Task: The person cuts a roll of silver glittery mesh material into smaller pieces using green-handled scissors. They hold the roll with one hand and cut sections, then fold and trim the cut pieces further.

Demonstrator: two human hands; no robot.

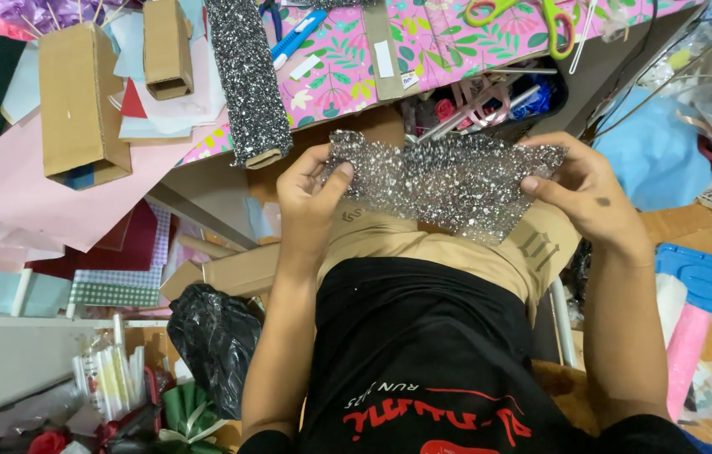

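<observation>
At the far left of the table stands a tall cardboard box [79, 101] with its open end toward you, something blue just showing inside; a smaller cardboard box [167, 46] beside it also opens your way, and you cannot tell what it holds. Just right of them a roll of glitter fabric [247, 80] lies with its long axis running from far to near, its cardboard core end pointing at you. Near the floor on the left sits a black plastic bag [217, 336]. Over your lap, your left hand [310, 197] pinches the left edge of a glitter sheet [444, 181], thumb on top. That sheet stretches flat between your hands, long axis left to right, with a corner pointing down toward you. Beyond it, an open bin [495, 101] under the table edge holds ribbons and pink bits. Your right hand [587, 189] grips the sheet's right edge, fingers closed on it. Green scissors [524, 13] lie on the floral paper above.
</observation>
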